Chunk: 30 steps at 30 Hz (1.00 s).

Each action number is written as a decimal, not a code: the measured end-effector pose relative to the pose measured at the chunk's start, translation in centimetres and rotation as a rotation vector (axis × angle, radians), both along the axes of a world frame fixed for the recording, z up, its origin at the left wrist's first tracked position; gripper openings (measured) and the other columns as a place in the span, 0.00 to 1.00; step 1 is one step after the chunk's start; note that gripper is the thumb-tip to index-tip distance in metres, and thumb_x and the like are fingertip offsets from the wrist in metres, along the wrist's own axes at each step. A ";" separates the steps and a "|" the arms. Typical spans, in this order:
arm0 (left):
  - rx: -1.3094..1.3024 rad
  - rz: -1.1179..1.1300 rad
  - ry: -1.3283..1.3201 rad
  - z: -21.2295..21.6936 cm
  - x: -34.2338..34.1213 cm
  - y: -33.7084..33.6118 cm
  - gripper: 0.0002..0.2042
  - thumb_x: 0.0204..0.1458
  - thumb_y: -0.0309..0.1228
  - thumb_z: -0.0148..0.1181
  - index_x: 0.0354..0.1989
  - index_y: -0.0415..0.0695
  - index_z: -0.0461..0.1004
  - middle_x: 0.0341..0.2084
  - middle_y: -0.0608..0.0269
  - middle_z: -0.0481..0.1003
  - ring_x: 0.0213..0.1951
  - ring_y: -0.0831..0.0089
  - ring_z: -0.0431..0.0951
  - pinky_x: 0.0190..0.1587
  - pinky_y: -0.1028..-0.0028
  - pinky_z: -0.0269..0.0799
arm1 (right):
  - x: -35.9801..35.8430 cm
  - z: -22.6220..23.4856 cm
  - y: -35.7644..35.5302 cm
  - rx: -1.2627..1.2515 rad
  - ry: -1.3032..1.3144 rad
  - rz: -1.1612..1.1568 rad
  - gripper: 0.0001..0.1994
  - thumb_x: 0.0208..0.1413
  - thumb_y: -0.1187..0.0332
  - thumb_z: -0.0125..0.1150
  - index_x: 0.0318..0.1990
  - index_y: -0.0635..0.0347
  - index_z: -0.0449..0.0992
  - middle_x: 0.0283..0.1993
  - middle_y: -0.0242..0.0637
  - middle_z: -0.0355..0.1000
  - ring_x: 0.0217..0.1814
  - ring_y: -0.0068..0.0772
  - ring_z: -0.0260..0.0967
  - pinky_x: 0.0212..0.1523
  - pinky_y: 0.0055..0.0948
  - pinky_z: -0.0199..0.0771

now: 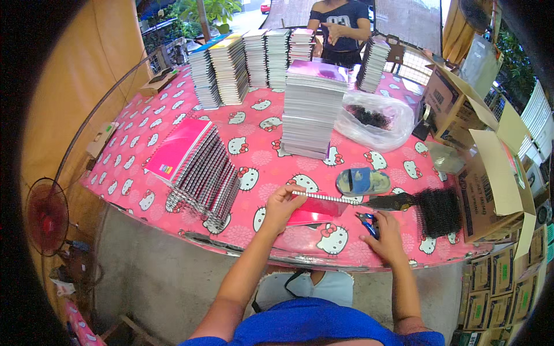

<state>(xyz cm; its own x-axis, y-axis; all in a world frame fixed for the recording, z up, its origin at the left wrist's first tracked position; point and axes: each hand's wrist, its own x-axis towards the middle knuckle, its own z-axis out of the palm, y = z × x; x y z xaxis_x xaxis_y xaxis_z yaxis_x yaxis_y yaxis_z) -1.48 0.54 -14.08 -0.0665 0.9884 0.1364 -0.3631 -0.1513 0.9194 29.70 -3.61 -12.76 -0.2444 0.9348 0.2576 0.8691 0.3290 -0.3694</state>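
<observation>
My left hand grips a pink spiral notebook near the left end of its spine, which is tilted up off the table. Along that top edge runs a coil binding, and its right end is near a dark strip that leads to a bundle of black plastic coils. Closed around blue-handled cutting pliers, my right hand is just below the spine's right end. The pliers' jaws point up and left, apart from the coil. Beyond the notebook lies a blue and yellowish slipper-shaped pad.
A stack of pink spiral notebooks stands at left, and a tall paper stack at centre. More notebook stacks line the far side. A plastic bag holds black scraps. Open cardboard boxes border the right; a person stands opposite.
</observation>
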 end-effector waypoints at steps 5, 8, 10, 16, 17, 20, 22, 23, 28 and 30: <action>0.390 0.311 0.298 5.1 1.3 -1.6 0.11 0.42 0.17 0.67 0.35 0.39 0.74 0.37 0.58 0.77 0.42 0.71 0.76 0.44 0.73 0.72 | 0.6 -1.6 -0.3 0.034 -0.059 -0.063 0.29 0.47 0.55 0.64 0.53 0.61 0.65 0.56 0.44 0.64 0.63 0.46 0.57 0.63 0.60 0.42; 0.672 0.528 0.625 8.4 1.2 -3.2 0.10 0.41 0.18 0.68 0.33 0.38 0.75 0.34 0.56 0.77 0.39 0.68 0.77 0.43 0.71 0.73 | -1.3 0.3 -0.9 -0.099 0.250 -0.008 0.21 0.47 0.62 0.64 0.47 0.60 0.70 0.49 0.44 0.69 0.51 0.45 0.66 0.52 0.50 0.61; 0.721 0.596 0.696 8.9 1.0 -3.8 0.09 0.41 0.18 0.69 0.31 0.37 0.75 0.33 0.54 0.77 0.37 0.65 0.78 0.43 0.70 0.73 | -5.0 3.4 -1.9 0.000 0.455 0.132 0.18 0.46 0.65 0.64 0.45 0.60 0.72 0.46 0.44 0.70 0.45 0.46 0.68 0.46 0.44 0.66; 0.706 0.563 0.752 9.2 1.8 -5.2 0.09 0.39 0.18 0.70 0.29 0.36 0.76 0.32 0.52 0.78 0.36 0.65 0.79 0.43 0.69 0.74 | -11.2 10.2 -2.9 0.384 0.461 0.308 0.19 0.42 0.67 0.67 0.44 0.60 0.73 0.44 0.45 0.70 0.44 0.48 0.68 0.44 0.41 0.67; 0.704 0.578 0.747 9.2 1.9 -5.2 0.09 0.39 0.18 0.70 0.29 0.36 0.76 0.31 0.53 0.78 0.36 0.65 0.79 0.43 0.69 0.74 | -11.3 10.4 -2.9 0.379 0.445 0.310 0.19 0.42 0.67 0.67 0.44 0.60 0.73 0.45 0.45 0.70 0.44 0.48 0.68 0.44 0.42 0.67; 0.710 0.620 0.739 9.1 1.7 -5.1 0.10 0.39 0.17 0.70 0.30 0.36 0.76 0.31 0.53 0.78 0.36 0.65 0.79 0.42 0.69 0.74 | -11.1 10.3 -2.7 0.360 0.436 0.351 0.20 0.41 0.66 0.67 0.44 0.60 0.74 0.42 0.44 0.71 0.42 0.47 0.69 0.42 0.41 0.68; 0.726 0.613 0.750 8.9 1.7 -5.1 0.10 0.38 0.17 0.70 0.30 0.36 0.76 0.31 0.53 0.78 0.36 0.65 0.79 0.42 0.69 0.75 | -11.0 10.0 -2.5 0.344 0.481 0.382 0.17 0.45 0.65 0.65 0.44 0.61 0.73 0.41 0.44 0.72 0.39 0.44 0.70 0.38 0.37 0.70; 0.721 0.607 0.748 8.9 1.7 -5.1 0.10 0.38 0.18 0.70 0.30 0.36 0.76 0.31 0.53 0.78 0.36 0.65 0.79 0.41 0.69 0.75 | -11.0 9.7 -2.3 0.335 0.504 0.399 0.16 0.47 0.65 0.64 0.43 0.62 0.73 0.41 0.43 0.73 0.38 0.43 0.71 0.36 0.35 0.71; 0.813 0.524 0.726 10.0 1.7 -5.3 0.10 0.39 0.16 0.67 0.31 0.37 0.77 0.31 0.52 0.78 0.34 0.60 0.80 0.40 0.66 0.75 | -9.7 7.6 -1.4 -1.097 1.494 0.389 0.16 0.56 0.63 0.58 0.45 0.68 0.71 0.43 0.52 0.73 0.37 0.42 0.75 0.38 0.34 0.76; 0.803 0.525 0.801 10.4 1.0 -5.6 0.10 0.38 0.15 0.67 0.32 0.36 0.77 0.32 0.53 0.79 0.36 0.65 0.79 0.39 0.70 0.75 | -10.7 7.3 -2.5 -1.209 1.630 0.409 0.17 0.57 0.63 0.57 0.46 0.68 0.71 0.40 0.51 0.74 0.36 0.41 0.75 0.36 0.33 0.77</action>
<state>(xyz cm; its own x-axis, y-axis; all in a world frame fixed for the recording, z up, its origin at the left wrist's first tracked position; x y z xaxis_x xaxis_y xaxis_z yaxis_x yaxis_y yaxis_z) -0.52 -5.03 -3.69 -0.0466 0.4863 0.8726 0.5295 -0.7286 0.4344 19.03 -6.07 -5.46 -0.6698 0.7246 -0.1622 -0.4509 -0.5705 -0.6864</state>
